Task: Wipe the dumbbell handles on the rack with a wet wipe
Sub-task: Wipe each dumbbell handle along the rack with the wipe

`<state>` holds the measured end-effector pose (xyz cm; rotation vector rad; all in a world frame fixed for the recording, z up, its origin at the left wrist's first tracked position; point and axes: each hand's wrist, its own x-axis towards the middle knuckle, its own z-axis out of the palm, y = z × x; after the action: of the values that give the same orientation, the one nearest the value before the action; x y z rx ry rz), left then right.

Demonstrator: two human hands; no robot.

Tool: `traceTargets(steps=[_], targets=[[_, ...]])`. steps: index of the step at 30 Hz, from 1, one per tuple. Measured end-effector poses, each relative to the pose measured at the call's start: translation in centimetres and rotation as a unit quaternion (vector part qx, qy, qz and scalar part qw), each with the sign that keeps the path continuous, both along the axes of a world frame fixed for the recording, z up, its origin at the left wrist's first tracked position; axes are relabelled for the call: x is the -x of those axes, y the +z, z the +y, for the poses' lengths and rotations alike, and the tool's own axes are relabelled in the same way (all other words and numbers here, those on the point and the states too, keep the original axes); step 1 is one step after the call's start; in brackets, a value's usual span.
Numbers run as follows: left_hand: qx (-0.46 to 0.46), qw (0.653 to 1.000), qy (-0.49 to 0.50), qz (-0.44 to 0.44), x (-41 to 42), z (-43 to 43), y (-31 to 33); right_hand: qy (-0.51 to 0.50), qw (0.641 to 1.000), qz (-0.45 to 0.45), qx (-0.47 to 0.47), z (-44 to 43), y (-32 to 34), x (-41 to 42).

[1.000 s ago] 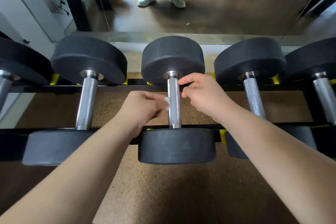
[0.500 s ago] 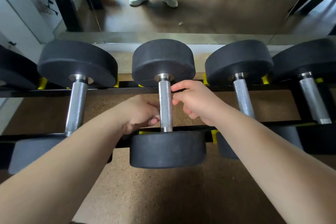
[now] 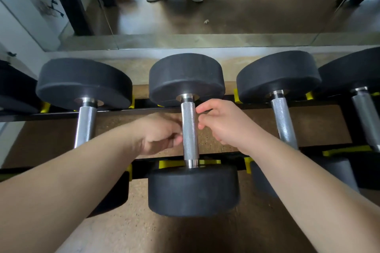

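**Head view.** The rack ran as two black rails across the frame. One lay at 12 o'clock of the hands and one at 6 o'clock, with cork floor showing between them. The middle dumbbell lay across both rails, and its knurled handle ran from 12 to 6 o'clock through the gap. There was open room on both sides of that handle. The left neighbour lay well apart at 9 o'clock and the right neighbour well apart at 3 o'clock. The dumbbell's black heads closed the gap at either end. A mirror rose behind the rack at 12 o'clock.

The left hand sat at 9 o'clock of the handle, with its fingers curled against the handle's left side about midway along. Blur hid whether they gripped the handle or held anything, so I could not tell. The right hand sat at 3 o'clock and was narrow. Its forefinger and thumb stretched toward the handle's upper right edge with a small gap between them. Their tips were at or just beside the metal and held nothing that showed.
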<state>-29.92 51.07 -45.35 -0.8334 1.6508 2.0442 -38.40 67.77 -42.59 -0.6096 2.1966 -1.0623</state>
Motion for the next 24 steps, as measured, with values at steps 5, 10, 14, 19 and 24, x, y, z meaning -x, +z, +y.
traceTargets(steps=[5,10,14,19,24], targets=[[-0.016,0.999,-0.029,0.015,-0.8,-0.8,-0.6,-0.007,1.0,-0.006,-0.009,0.3,-0.3,-0.5],[0.096,0.969,-0.212,-0.081,-2.8,-0.2,-0.3,0.007,0.998,-0.034,-0.046,0.8,0.3,-1.4],[-0.046,0.998,0.047,0.008,-0.5,-0.6,0.4,-0.033,0.996,-0.077,-0.028,1.2,-0.2,-2.2],[0.007,0.999,0.033,-0.001,-0.3,1.2,0.0,-0.106,0.989,-0.107,-0.004,1.1,0.2,-2.9],[0.046,0.988,-0.124,-0.076,-2.1,0.4,0.2,-0.125,0.984,-0.124,-0.002,1.1,0.0,-3.0]])
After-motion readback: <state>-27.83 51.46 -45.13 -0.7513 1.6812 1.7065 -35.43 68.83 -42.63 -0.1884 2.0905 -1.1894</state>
